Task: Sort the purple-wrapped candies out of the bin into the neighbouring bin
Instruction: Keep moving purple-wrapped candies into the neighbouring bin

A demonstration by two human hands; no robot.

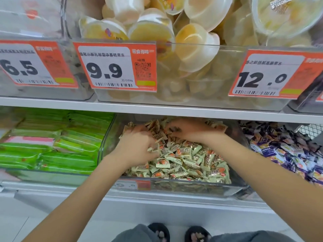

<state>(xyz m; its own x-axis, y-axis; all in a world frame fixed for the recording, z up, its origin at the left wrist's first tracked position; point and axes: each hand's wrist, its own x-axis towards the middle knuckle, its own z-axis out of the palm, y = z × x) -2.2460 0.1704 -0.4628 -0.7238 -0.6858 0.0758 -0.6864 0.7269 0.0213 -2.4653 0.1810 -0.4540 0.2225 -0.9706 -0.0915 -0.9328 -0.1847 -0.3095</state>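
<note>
While both hands dig among cream candies, purple candies lie rightward.

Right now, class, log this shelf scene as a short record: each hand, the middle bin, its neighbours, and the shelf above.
left hand: fingers down among the candies, grip unclear
right hand: fingers buried at the back of the pile, grip unclear
middle bin: clear, filled with gold candies
right bin: purple candies
left bin: green packs
upper shelf: jelly cups; price tags 6.5, 9.9, 12.0
</note>
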